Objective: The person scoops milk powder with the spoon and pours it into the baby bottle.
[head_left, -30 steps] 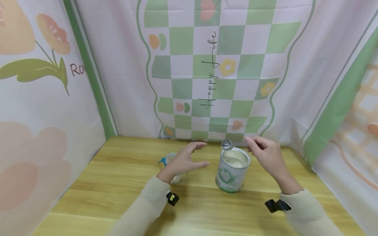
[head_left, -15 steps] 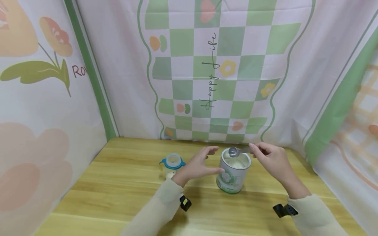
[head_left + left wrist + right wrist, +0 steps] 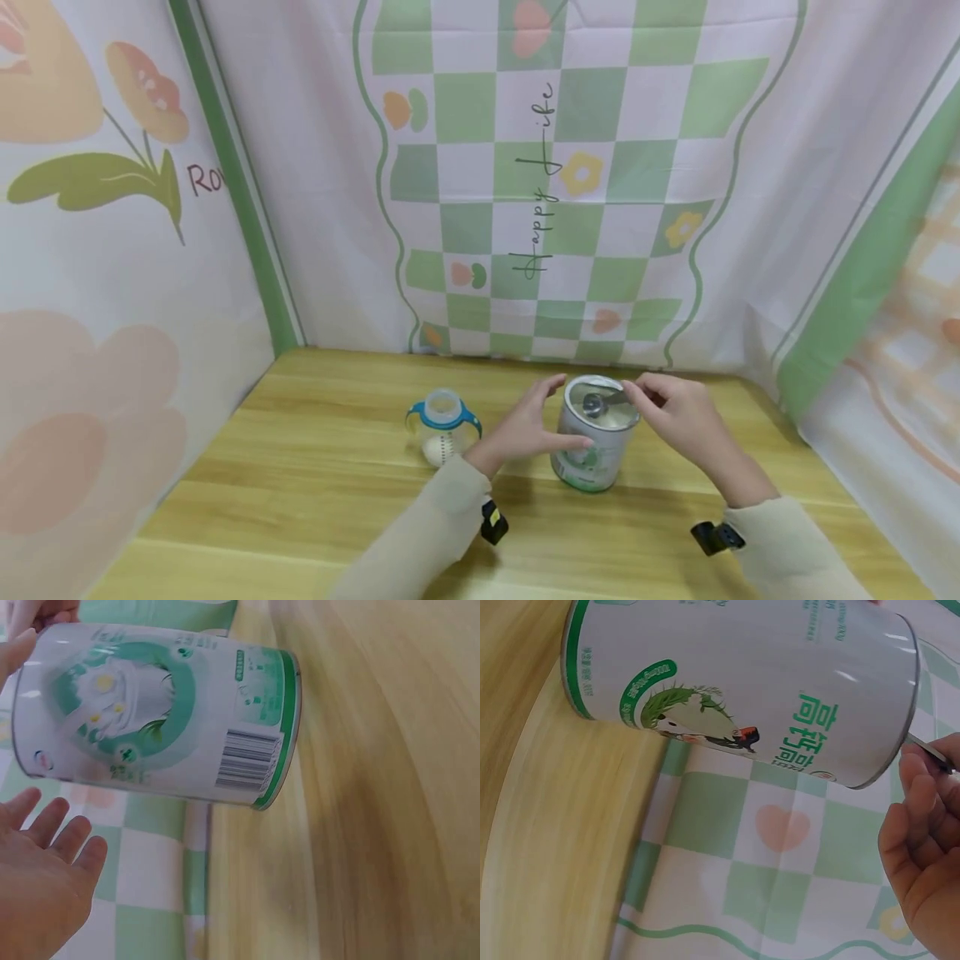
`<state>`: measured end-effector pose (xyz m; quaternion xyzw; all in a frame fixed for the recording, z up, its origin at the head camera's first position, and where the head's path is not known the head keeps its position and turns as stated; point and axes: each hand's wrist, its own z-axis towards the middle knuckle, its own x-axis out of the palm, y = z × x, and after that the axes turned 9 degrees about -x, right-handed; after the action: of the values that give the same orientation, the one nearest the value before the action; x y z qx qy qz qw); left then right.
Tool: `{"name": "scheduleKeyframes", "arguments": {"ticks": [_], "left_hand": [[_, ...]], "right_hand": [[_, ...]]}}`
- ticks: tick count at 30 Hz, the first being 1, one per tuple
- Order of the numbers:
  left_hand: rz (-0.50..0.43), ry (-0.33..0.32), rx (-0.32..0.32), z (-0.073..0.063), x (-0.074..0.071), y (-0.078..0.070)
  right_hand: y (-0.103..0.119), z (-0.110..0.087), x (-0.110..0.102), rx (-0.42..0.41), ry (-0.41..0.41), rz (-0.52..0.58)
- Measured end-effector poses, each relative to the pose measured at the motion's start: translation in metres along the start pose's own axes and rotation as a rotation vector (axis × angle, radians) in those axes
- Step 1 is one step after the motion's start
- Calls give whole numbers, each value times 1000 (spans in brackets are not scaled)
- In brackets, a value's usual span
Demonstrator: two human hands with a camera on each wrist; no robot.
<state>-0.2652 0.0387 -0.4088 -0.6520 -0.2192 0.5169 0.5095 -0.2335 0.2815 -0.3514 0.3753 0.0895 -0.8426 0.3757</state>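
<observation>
A white and green milk powder can (image 3: 600, 468) stands upright and lidless on the table, pale powder showing inside. My right hand (image 3: 678, 421) pinches the handle of a metal measuring spoon (image 3: 595, 406), whose bowl is within the can's mouth. How deep the bowl sits in the powder I cannot tell. My left hand (image 3: 521, 429) is beside the can, thumb and fingers spread around its left side. In the left wrist view its fingers (image 3: 69, 836) are apart from the can; whether the thumb touches it is unclear.
A baby bottle (image 3: 442, 412) with blue handles stands uncapped to the left of the can, holding pale contents, partly behind my left wrist. The wooden table (image 3: 262, 492) ends at a checked curtain (image 3: 465, 225) at the back. More patterned cloth hangs at both sides.
My right hand has brought the spoon from above the can's rim down into its mouth. My left hand has moved right, from in front of the bottle to the can's side.
</observation>
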Motion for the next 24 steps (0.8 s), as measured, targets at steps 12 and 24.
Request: {"name": "scheduleKeyframes", "arguments": {"ticks": [12,24], "left_hand": [[-105,8,-37,10,20,0],[-224,84,82,18,26,2]], "right_hand": [[-2,6,10,-124,55,-73],[-7,11,1,-189,118,-141]]}}
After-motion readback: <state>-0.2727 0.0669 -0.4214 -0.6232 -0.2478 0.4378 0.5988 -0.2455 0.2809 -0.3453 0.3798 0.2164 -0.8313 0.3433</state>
